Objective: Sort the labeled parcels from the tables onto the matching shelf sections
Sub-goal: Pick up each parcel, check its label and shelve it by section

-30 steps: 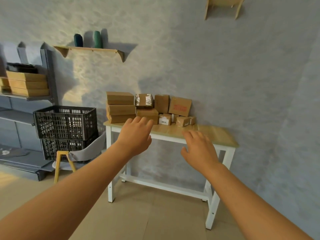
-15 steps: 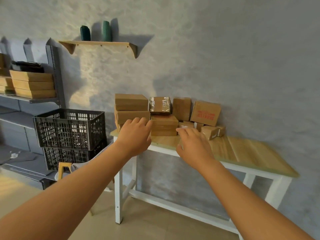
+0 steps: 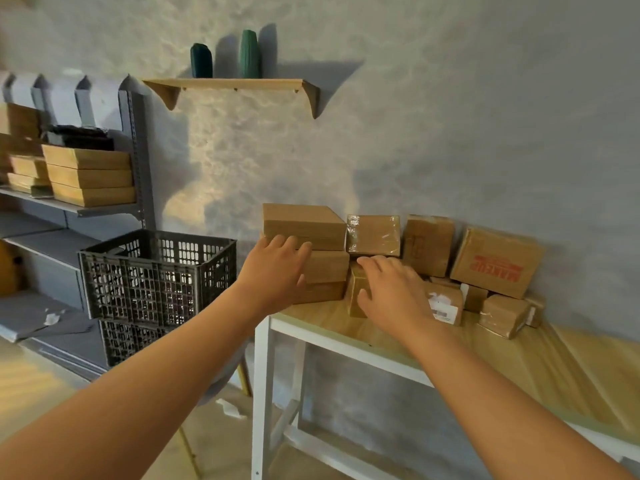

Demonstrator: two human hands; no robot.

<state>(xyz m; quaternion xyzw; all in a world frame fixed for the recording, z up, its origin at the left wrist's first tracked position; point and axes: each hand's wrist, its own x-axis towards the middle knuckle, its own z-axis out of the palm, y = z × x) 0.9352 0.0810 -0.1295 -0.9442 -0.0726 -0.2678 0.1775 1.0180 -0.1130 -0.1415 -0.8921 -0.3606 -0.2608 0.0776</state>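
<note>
Both hands at the box stack (image 3: 304, 252) on the tabletop (image 3: 519, 355). Left hand (image 3: 277, 271) flat against the stack, fingers straight. Right hand (image 3: 391, 289), fingers spread, on small box (image 3: 356, 292) beside the stack. Risk: pulling it topples taped box (image 3: 373, 234) above.

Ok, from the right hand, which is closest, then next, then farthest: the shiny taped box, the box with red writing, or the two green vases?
From the right hand, in the head view:
1. Shiny taped box, just above the fingers.
2. Box with red writing, off to the right, leaning on the wall.
3. Two green vases, high up on the wall shelf, to the left.
</note>
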